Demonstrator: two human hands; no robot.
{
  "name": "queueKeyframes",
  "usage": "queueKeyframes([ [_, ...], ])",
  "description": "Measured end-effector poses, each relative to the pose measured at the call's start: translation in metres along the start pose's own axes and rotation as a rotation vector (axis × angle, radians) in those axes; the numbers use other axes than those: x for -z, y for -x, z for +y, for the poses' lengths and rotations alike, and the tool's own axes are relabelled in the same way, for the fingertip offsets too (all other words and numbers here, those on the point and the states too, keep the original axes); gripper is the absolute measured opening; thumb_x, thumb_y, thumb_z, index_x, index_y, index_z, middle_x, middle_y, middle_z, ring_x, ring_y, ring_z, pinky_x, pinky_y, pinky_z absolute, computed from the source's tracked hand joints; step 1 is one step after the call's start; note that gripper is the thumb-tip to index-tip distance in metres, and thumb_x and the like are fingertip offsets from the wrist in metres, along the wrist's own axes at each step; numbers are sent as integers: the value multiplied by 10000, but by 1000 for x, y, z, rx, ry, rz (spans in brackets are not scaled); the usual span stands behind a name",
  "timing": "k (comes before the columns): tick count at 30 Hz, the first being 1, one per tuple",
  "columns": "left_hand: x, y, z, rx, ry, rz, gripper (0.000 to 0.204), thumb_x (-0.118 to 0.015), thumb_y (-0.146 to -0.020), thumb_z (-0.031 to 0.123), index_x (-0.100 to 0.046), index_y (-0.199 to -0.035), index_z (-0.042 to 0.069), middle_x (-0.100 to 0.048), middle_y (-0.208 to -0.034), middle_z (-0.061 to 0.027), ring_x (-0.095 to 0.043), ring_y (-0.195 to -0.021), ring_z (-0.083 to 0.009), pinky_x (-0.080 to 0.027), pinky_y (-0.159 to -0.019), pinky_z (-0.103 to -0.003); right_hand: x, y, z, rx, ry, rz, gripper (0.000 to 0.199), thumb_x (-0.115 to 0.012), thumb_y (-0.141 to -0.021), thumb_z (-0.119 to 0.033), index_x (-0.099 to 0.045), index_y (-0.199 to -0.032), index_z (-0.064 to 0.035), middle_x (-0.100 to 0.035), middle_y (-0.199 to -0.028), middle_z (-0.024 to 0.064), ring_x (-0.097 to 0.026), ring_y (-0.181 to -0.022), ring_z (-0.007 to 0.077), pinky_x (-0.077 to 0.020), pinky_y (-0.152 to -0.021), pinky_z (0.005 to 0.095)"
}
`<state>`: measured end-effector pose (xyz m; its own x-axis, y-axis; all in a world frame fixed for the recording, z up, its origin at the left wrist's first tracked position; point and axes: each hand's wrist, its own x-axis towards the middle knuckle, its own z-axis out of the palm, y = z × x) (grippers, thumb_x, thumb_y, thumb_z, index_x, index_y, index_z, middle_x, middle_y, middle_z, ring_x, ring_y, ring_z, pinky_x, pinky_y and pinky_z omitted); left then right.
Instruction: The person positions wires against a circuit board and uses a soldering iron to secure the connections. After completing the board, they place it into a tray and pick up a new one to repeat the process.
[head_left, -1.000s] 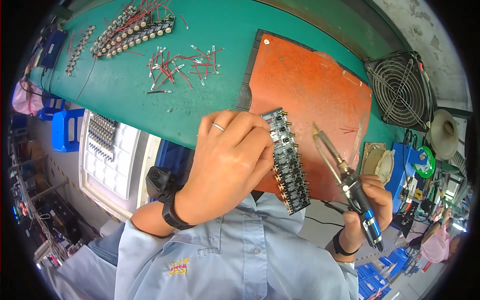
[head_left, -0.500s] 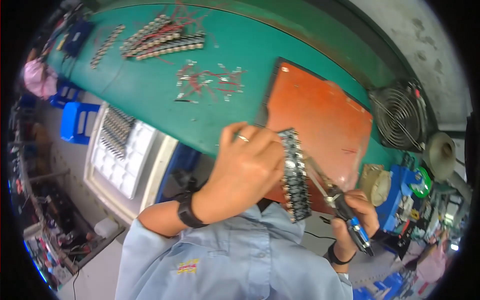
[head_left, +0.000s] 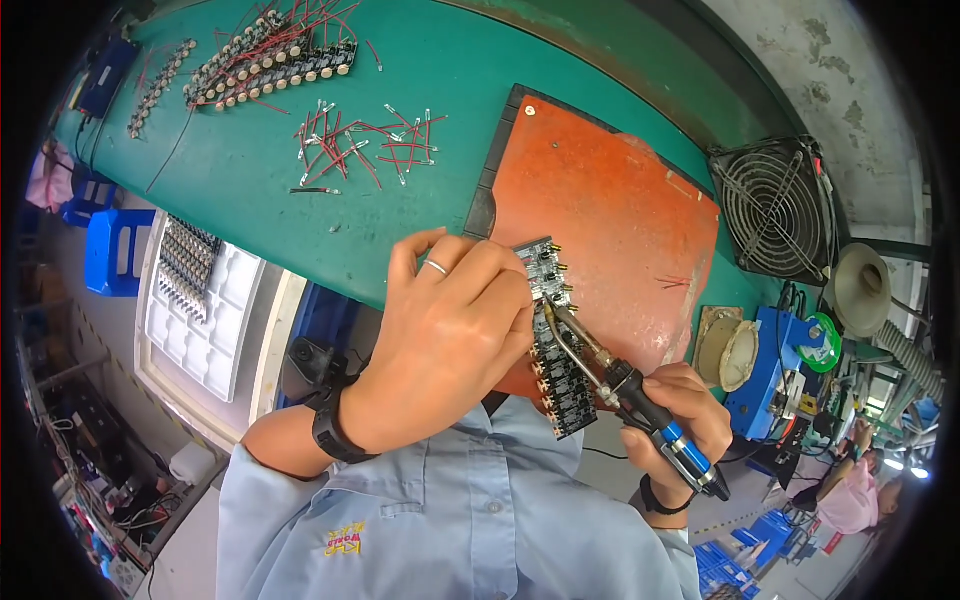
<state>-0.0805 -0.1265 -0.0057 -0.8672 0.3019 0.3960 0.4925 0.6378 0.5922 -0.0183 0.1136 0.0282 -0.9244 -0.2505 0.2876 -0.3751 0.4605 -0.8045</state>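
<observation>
My left hand (head_left: 455, 325) is closed at the left edge of a long black circuit board strip (head_left: 563, 388), its fingertips partly hidden behind the knuckles. The strip is lined with small round brass-coloured parts along its lower edge and gold pins near its top end. In my right hand (head_left: 688, 425) is a soldering iron (head_left: 640, 402) with a black and blue handle and a thin metal tube beside its shaft. Its tip meets the upper part of the strip, close to my left fingers. An orange mat (head_left: 610, 210) lies beneath and beyond the strip.
On the green table (head_left: 430, 60) lie loose red wires (head_left: 365, 145) and a pile of similar strips (head_left: 270, 70). A black fan (head_left: 770, 215) stands at the right, above a blue device (head_left: 765, 375). More strips (head_left: 188, 262) sit in a white tray (head_left: 215, 345) at the left.
The soldering iron has moved up and left, and its tip is now against the strip. My left hand and the strip have tilted slightly, and the whole view has shifted.
</observation>
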Motion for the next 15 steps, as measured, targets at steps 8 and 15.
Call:
queueKeyframes([
  [8, -3, 0, -3, -7, 2, 18, 183, -710, -655, 12, -579, -768, 72, -606, -935, -22, -555, -869, -240, -389, -897, -404, 2, 6, 2, 3, -28, 141, 482, -835, -670, -222, -613, -995, 55, -648, -814, 166, -620, -748, 277, -490, -695, 367],
  [15, 1, 0, 0, -13, -43, 11, 165, -703, -665, 23, -579, -764, 71, -600, -919, -20, -554, -870, -233, -383, -887, -395, 1, 20, 11, -39, -102, 343, 550, -833, -700, -292, -577, -1048, 49, -625, -890, 154, -596, -825, 261, -478, -744, 358],
])
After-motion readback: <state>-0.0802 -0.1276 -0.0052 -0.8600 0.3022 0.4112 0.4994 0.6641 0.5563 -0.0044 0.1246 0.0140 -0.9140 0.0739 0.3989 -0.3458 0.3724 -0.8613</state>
